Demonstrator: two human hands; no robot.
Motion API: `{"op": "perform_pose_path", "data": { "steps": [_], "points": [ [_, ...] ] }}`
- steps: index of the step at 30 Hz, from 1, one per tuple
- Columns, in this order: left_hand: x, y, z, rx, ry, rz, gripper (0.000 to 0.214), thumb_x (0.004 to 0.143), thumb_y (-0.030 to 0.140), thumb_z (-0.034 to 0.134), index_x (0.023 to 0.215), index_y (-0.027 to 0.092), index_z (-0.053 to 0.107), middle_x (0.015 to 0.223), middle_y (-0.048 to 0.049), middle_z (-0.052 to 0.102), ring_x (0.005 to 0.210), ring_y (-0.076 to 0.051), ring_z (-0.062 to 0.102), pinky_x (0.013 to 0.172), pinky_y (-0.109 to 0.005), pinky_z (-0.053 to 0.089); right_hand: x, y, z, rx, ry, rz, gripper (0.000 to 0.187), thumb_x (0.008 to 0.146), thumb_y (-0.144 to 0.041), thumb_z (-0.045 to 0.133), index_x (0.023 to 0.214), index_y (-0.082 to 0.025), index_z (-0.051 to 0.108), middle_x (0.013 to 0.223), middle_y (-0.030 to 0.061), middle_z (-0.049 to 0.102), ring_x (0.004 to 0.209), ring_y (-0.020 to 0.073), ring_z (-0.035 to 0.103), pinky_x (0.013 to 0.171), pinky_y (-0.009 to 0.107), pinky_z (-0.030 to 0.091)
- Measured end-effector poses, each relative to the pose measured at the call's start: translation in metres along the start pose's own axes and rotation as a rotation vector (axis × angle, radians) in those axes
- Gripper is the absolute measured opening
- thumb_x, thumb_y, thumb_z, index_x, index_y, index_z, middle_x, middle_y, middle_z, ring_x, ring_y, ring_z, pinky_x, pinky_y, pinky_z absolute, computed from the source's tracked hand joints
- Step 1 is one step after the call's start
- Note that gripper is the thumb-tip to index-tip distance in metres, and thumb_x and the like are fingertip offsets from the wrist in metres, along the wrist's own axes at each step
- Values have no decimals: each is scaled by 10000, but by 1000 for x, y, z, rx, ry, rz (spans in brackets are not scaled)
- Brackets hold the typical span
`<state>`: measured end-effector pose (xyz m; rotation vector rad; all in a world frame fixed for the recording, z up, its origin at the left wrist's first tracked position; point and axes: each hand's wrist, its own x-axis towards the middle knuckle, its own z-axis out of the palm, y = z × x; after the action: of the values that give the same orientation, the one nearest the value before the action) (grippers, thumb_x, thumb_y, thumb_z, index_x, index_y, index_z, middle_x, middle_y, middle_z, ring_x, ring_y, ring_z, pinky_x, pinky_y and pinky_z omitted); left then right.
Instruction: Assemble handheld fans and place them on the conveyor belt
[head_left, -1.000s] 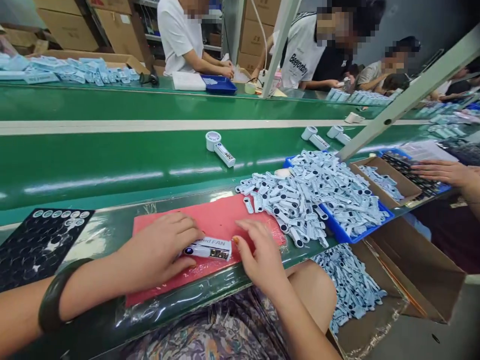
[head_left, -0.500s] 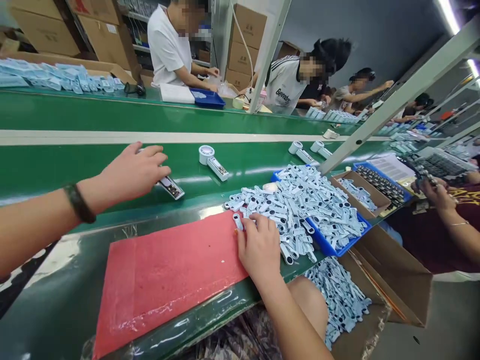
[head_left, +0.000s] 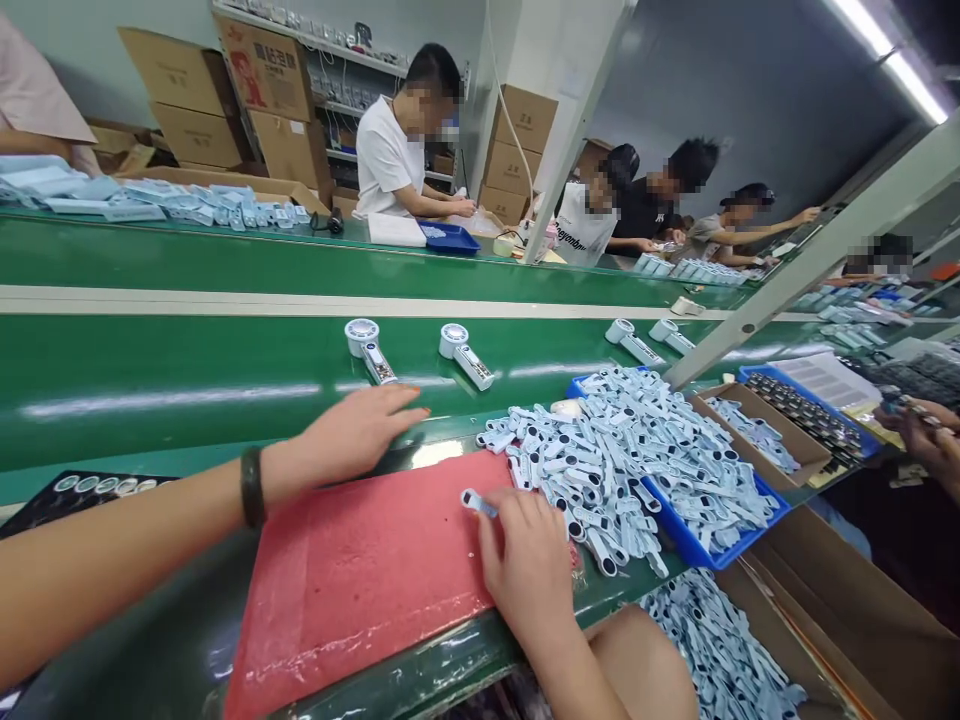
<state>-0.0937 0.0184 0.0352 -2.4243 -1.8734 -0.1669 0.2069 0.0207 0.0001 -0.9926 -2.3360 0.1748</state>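
Note:
My left hand (head_left: pixel 364 430) is over the far edge of the red mat (head_left: pixel 360 560), its fingers stretched out and nothing in it. Just beyond its fingertips lies a white handheld device with a round head (head_left: pixel 362 337) and an uncovered handle showing parts inside. A second device of the same kind (head_left: pixel 466 357) rests to its right on the green belt. My right hand (head_left: pixel 529 560) is closed on a small light-blue plastic piece (head_left: pixel 478 503), pinched between thumb and fingers above the mat's right side. Beside that hand spreads a heap of similar light-blue pieces (head_left: pixel 585 470).
A blue tray (head_left: pixel 679 525) overflows with these pieces; a cardboard box (head_left: pixel 799 480) holds more. Two further devices (head_left: pixel 634 342) lie near a slanted metal post (head_left: pixel 750 320). Below the table edge stands a carton of pieces (head_left: pixel 712 640). Co-workers (head_left: pixel 394 150) sit across the belt.
My left hand has let go of the white device, now left on the belt, and moved toward the mat. My right hand has drawn the light-blue piece away from the heap. The view has shifted.

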Motion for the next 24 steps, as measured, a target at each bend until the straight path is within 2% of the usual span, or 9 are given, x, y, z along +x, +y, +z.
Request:
{"op": "perform_pose_path", "data": {
  "steps": [3, 6, 9, 12, 15, 19, 22, 24],
  "points": [
    [26, 31, 6, -97, -43, 85, 583, 950, 74, 433, 1474, 309, 536, 1611, -86, 430, 1363, -273, 558, 1105, -427, 480, -14, -12, 8, 103, -39, -18, 71, 997, -192, 572, 1040, -225, 618, 978, 60, 661, 902, 257, 582, 790, 377, 402],
    [73, 45, 14, -108, -39, 78, 633, 926, 46, 439, 1490, 324, 513, 1547, -71, 520, 1225, -236, 655, 973, -350, 556, -19, -17, 13, 163, -52, 14, 111, 984, -167, 587, 1064, -236, 623, 1028, 59, 655, 937, 254, 586, 817, 370, 425],
    [119, 50, 22, -122, -15, 45, 621, 915, 30, 423, 1468, 288, 543, 1486, -90, 579, 1217, -252, 657, 966, -360, 562, -16, -16, 13, 199, -73, 54, 92, 964, -181, 636, 1036, -236, 622, 1017, 42, 656, 937, 243, 586, 819, 362, 436],
    [148, 52, 29, -157, 17, 25, 510, 951, 53, 432, 1402, 221, 601, 1474, -130, 578, 1281, -280, 608, 1041, -423, 534, -13, -14, 12, 182, -67, 71, 97, 964, -223, 653, 1055, -245, 628, 1037, 38, 655, 956, 234, 588, 835, 360, 444],
    [159, 48, 30, -216, 47, 10, 371, 1020, 203, 524, 1386, 183, 585, 1455, -146, 568, 1285, -290, 586, 1080, -514, 506, -12, -13, 13, 174, -64, 71, 107, 979, -264, 639, 1085, -254, 624, 1054, 29, 649, 969, 221, 586, 849, 359, 451],
    [165, 35, 24, -297, 92, -42, 451, 987, 443, 643, 1345, 173, 597, 1434, -126, 561, 1304, -324, 554, 1118, -567, 460, -14, -13, 13, 173, -62, 74, 95, 991, -291, 626, 1080, -260, 615, 1041, 18, 645, 971, 220, 582, 849, 371, 445],
    [167, 32, 23, -348, 109, -80, 478, 991, 485, 623, 1352, 173, 597, 1446, -130, 560, 1322, -329, 546, 1140, -580, 435, -14, -13, 12, 202, -55, 79, 82, 979, -279, 637, 1055, -259, 615, 1033, 15, 643, 961, 223, 576, 846, 378, 440],
    [167, 39, 28, -387, 99, -85, 486, 1032, 492, 538, 1396, 173, 568, 1466, -149, 556, 1336, -304, 551, 1156, -580, 424, -13, -14, 12, 213, -53, 77, 73, 972, -270, 643, 1039, -260, 615, 1029, 12, 641, 955, 223, 572, 837, 378, 437]
  ]
}}
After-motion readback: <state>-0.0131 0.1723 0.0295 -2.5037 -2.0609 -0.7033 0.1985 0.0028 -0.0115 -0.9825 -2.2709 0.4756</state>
